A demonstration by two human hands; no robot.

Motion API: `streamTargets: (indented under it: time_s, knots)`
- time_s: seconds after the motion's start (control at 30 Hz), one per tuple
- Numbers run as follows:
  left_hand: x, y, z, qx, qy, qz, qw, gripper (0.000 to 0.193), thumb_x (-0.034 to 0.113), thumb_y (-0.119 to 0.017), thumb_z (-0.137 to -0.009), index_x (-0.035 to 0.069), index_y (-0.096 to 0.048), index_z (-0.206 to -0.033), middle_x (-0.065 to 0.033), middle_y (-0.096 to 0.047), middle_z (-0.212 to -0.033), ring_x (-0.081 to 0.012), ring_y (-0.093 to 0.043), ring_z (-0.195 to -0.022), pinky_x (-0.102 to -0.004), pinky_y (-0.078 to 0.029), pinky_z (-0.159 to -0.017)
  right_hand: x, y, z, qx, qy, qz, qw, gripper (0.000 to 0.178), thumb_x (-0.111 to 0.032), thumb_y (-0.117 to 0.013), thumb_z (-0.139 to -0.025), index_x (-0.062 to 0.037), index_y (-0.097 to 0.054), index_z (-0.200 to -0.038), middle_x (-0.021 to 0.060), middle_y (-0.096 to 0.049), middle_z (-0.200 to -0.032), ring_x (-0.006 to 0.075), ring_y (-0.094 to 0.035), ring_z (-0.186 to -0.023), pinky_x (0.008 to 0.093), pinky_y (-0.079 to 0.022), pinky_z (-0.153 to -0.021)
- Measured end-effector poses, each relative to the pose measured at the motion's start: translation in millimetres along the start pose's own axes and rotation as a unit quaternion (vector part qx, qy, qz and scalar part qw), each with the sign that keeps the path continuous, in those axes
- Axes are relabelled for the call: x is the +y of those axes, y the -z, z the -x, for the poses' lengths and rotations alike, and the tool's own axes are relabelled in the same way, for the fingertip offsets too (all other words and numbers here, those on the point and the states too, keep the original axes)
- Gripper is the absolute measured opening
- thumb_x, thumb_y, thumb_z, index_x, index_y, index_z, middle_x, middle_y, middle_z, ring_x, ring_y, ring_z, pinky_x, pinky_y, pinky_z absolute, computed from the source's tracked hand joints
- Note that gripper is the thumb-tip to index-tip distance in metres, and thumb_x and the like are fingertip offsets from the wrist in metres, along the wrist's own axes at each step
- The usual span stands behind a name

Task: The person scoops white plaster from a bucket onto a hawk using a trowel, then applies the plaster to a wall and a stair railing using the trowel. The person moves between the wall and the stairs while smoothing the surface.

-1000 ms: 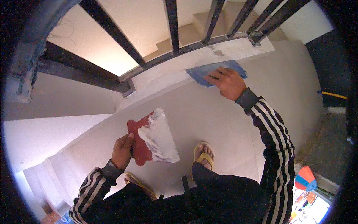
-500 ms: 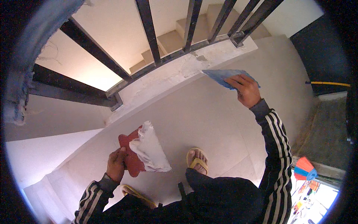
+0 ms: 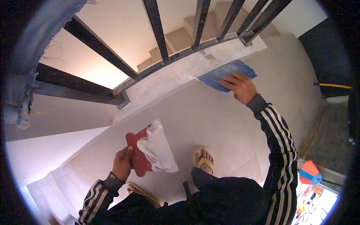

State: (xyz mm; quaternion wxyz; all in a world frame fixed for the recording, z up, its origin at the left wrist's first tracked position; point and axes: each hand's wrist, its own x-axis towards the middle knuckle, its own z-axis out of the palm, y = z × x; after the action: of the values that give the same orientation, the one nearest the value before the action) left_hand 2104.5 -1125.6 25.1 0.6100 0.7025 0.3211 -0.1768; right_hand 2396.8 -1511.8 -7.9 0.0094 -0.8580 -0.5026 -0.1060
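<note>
My left hand (image 3: 123,164) grips a red plastic putty board (image 3: 140,159) by its near-left side. White putty (image 3: 159,150) is heaped over the board's right half. Up and to the right, my right hand (image 3: 240,87) is closed on a flat blue plastic scraper (image 3: 219,77), fingers on its face. The scraper's left edge lies against the side of the white curb (image 3: 176,75) under the railing. Patchy filler and a grey spot show on that curb.
Black metal railing bars (image 3: 155,32) rise from the curb, with stairs (image 3: 178,39) behind. Rough blue-grey material (image 3: 22,75) hangs at the left edge. My sandalled foot (image 3: 203,159) stands on the tiled floor. A red and blue fan-shaped item (image 3: 310,174) and a dark mat (image 3: 326,131) lie right.
The scraper has moved slightly left and its face now shows broader, its edge meeting the curb. The putty board stays in my left hand. The whole view has shifted a little.
</note>
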Motion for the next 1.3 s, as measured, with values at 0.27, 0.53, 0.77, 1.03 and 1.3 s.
streamTargets:
  time_s: [0.27, 0.53, 0.77, 1.03, 1.3]
  knots:
    - [-1, -1, -4, -0.020, -0.003, 0.025, 0.999, 0.040, 0.039, -0.044, -0.095, 0.002, -0.060, -0.091, 0.0006, -0.056, -0.067, -0.0076, -0.050, -0.054, -0.0240, -0.040, -0.048, 8, 2, -1, 0.067, -0.108, 0.006, 0.992, 0.055, 0.007, -0.058, -0.059, -0.0124, -0.062, -0.110, 0.0067, -0.062, -0.103, 0.0275, -0.056, -0.100, 0.0384, -0.046, -0.089]
    - [12, 2, -2, -0.029, -0.001, -0.012, 1.000, 0.039, 0.039, -0.046, -0.095, 0.003, -0.059, -0.089, 0.0014, -0.055, -0.066, -0.0071, -0.049, -0.053, -0.0230, -0.040, -0.048, 0, 0, 15, 0.003, -0.044, 0.011, 0.999, 0.058, 0.004, -0.060, -0.059, -0.0144, -0.060, -0.114, 0.0045, -0.059, -0.112, 0.0276, -0.054, -0.103, 0.0393, -0.046, -0.090]
    - [-9, 9, -11, -0.049, -0.002, -0.020, 0.999, 0.040, 0.040, -0.045, -0.095, 0.003, -0.059, -0.093, 0.0015, -0.056, -0.067, -0.0060, -0.049, -0.053, -0.0215, -0.040, -0.048, -1, 3, 16, 0.085, -0.093, 0.009, 0.992, 0.060, 0.006, -0.062, -0.057, -0.0130, -0.060, -0.114, 0.0047, -0.060, -0.109, 0.0268, -0.055, -0.100, 0.0388, -0.047, -0.088]
    - [-7, 11, -7, -0.055, -0.005, 0.019, 0.998, 0.038, 0.038, -0.043, -0.096, 0.003, -0.058, -0.091, 0.0015, -0.055, -0.068, -0.0059, -0.049, -0.054, -0.0212, -0.039, -0.048, -25, -10, 7, 0.008, -0.037, -0.002, 0.999, 0.056, -0.002, -0.059, -0.064, -0.0156, -0.057, -0.119, 0.0065, -0.057, -0.114, 0.0279, -0.053, -0.104, 0.0401, -0.045, -0.090]
    - [3, 3, -8, -0.041, 0.009, -0.011, 0.999, 0.037, 0.037, -0.042, -0.096, 0.004, -0.058, -0.088, 0.0013, -0.053, -0.065, -0.0064, -0.047, -0.052, -0.0235, -0.038, -0.046, -23, -9, -25, 0.084, -0.062, -0.004, 0.995, 0.055, 0.002, -0.061, -0.059, -0.0130, -0.061, -0.112, 0.0046, -0.059, -0.109, 0.0268, -0.055, -0.101, 0.0389, -0.048, -0.086]
